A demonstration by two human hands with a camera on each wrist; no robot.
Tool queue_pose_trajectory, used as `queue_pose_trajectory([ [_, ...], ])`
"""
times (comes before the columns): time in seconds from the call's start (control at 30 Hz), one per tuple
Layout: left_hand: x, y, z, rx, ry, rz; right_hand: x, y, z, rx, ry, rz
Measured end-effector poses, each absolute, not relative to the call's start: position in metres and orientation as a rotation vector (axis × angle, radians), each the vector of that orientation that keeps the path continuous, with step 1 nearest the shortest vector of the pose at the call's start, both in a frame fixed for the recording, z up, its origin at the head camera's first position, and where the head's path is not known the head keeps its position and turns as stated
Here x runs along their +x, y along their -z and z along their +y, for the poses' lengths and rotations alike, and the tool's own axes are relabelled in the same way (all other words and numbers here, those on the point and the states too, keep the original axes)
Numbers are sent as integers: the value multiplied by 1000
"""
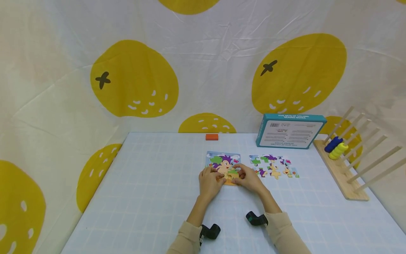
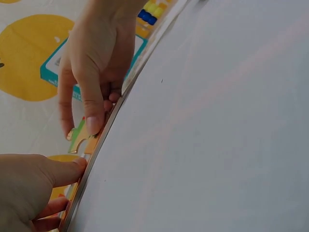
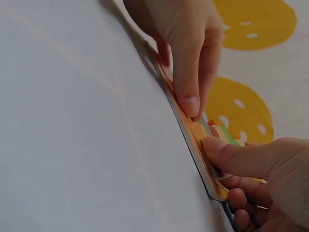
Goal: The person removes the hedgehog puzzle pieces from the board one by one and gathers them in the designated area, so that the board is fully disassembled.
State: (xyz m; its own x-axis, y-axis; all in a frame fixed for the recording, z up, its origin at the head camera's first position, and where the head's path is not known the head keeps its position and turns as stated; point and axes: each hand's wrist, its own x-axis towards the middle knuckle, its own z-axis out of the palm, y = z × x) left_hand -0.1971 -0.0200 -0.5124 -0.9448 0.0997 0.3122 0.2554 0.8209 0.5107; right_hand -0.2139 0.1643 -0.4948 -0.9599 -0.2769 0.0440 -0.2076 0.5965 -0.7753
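Note:
A jigsaw board (image 1: 223,153) with a purple-haired cartoon figure lies on the table between both hands. My left hand (image 1: 209,182) holds its near left part, thumb (image 2: 70,171) along the orange front border and fingers bent over the left side. My right hand (image 1: 250,179) pinches a small green and yellow puzzle piece (image 2: 77,138) between thumb and forefinger. This piece stands tilted over the board's lower right part, close to the left thumb in the right wrist view. Loose puzzle pieces (image 1: 275,173) lie spread out just right of the board.
Behind the loose pieces stands a teal and white box (image 1: 290,132). A wooden peg rack (image 1: 340,173) with blue and yellow beads is at the right edge. An orange block (image 1: 211,137) sits at the back of the table (image 1: 152,183), before a fruit-print cloth.

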Motion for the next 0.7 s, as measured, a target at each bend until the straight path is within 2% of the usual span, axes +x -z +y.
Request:
queue_pose_trajectory([
  [0.33,-197,514,-19,-251,829,-2720,-206,493,180,-393,1467,2673],
  [0.7,-194,511,-19,-228,853,-2710,-194,491,224,-372,1684,2583],
])
